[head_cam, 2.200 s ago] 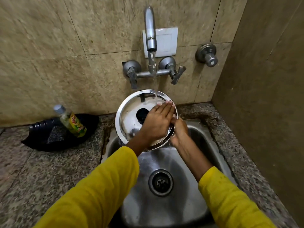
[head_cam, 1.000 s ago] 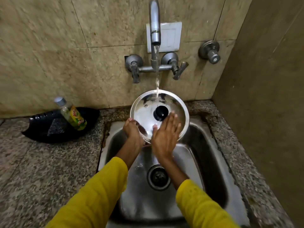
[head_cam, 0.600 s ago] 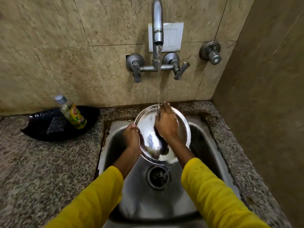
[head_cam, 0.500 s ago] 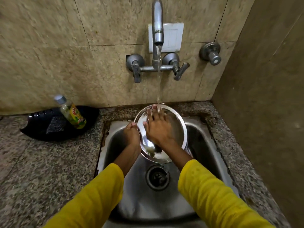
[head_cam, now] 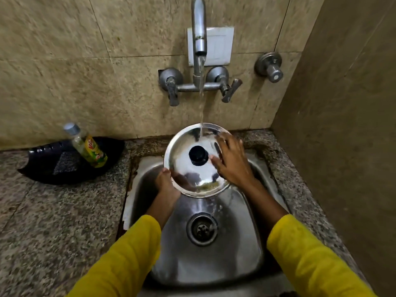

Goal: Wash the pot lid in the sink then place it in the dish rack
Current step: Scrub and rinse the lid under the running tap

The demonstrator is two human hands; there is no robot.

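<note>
A round steel pot lid (head_cam: 184,166) with a black knob (head_cam: 198,155) is tilted toward me over the steel sink (head_cam: 246,243). Water from the tap (head_cam: 199,39) falls on the lid's upper edge. My left hand (head_cam: 166,182) grips the lid's lower left rim from behind and is mostly hidden by it. My right hand (head_cam: 231,160) lies flat with fingers spread on the lid's right side, next to the knob. No dish rack is in view.
A black tray (head_cam: 53,168) on the granite counter at the left holds a dish-soap bottle (head_cam: 87,146) and a scrub pad (head_cam: 66,162). Tap handles (head_cam: 228,91) and a wall valve (head_cam: 271,67) stick out from the tiled wall. A wall closes the right side.
The lid has tipped up so its knob side faces me. My right hand slid from the lid's middle to its right side. My left hand kept hold of the left rim.
</note>
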